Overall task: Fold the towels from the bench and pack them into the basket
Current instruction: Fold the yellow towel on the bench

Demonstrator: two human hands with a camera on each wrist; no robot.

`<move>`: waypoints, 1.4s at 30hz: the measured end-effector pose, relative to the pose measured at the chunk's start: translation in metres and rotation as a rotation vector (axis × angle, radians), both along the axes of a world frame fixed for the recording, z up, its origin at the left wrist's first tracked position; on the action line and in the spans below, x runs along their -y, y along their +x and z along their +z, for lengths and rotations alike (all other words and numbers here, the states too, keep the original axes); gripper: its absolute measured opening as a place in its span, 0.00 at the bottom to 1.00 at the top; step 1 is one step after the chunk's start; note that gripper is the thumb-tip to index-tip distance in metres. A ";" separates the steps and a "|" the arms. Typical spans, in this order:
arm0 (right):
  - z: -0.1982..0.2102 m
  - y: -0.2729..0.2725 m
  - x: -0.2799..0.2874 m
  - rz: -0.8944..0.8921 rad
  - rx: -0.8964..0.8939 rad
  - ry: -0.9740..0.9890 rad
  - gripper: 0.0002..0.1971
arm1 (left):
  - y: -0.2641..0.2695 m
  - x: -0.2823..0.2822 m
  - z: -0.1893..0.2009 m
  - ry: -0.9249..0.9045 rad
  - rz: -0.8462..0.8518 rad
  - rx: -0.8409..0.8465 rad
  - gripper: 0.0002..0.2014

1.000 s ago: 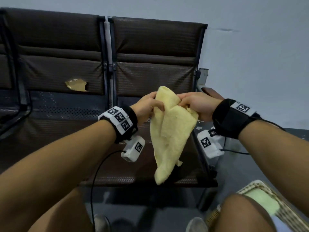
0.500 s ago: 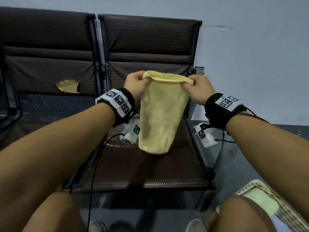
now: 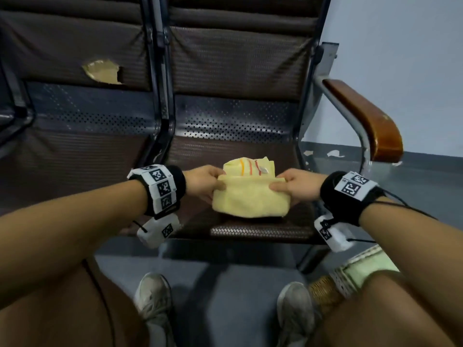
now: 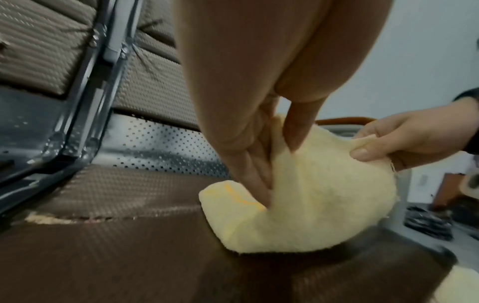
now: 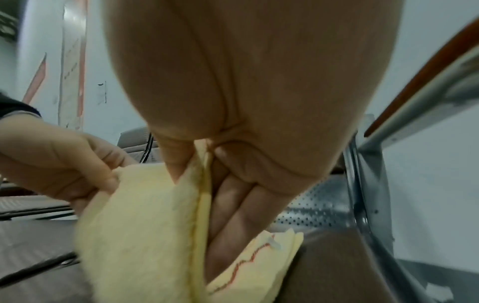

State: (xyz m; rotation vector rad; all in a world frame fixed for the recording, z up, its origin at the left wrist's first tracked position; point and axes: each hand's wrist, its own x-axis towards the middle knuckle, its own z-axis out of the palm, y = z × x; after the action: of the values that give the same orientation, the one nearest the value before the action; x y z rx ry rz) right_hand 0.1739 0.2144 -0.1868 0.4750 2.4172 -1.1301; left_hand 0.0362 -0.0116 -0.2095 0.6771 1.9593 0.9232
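A pale yellow towel (image 3: 250, 200) lies folded over on the brown bench seat (image 3: 250, 231), its far layer showing orange and red stripes (image 3: 250, 166). My left hand (image 3: 208, 182) pinches its left upper corner, thumb on top. My right hand (image 3: 290, 186) pinches the right upper corner the same way. In the left wrist view the towel (image 4: 311, 205) bulges between thumb and fingers (image 4: 249, 164), and the right hand (image 4: 404, 139) grips the far edge. The right wrist view shows the towel (image 5: 145, 235) held against straight fingers (image 5: 233, 215). The woven basket (image 3: 350, 276) sits on the floor at lower right.
A second bench seat (image 3: 75, 171) lies to the left, with a torn patch (image 3: 102, 71) in its backrest. A wooden armrest (image 3: 368, 121) on a metal frame borders the seat on the right. My knees and shoes (image 3: 152, 296) are below.
The towel was held up hanging in the air; now both hands have lowered it onto the seat and it lies folded over. The view has tilted down.
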 end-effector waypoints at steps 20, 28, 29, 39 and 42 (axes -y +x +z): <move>-0.061 -0.083 0.007 -0.009 -0.325 0.474 0.29 | -0.054 -0.040 -0.070 -0.153 0.335 -0.412 0.31; -0.073 -0.055 0.001 0.365 -0.040 0.577 0.37 | -0.030 -0.014 -0.084 -0.146 -0.086 -0.394 0.35; -0.074 -0.052 -0.001 0.403 -0.037 0.614 0.35 | -0.027 -0.011 -0.086 -0.169 -0.115 -0.442 0.40; -0.053 -0.034 -0.013 0.172 -0.288 0.466 0.09 | -0.026 -0.003 -0.075 -0.007 0.110 -0.396 0.09; -0.053 -0.029 -0.015 0.004 -0.285 0.284 0.11 | -0.023 -0.007 -0.071 0.075 0.301 -0.163 0.19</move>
State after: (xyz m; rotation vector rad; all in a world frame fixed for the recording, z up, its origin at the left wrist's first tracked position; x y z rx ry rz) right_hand 0.1447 0.2289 -0.2397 0.4188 2.8453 -0.9064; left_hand 0.0128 -0.0044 -0.2803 0.5202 2.2210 1.1591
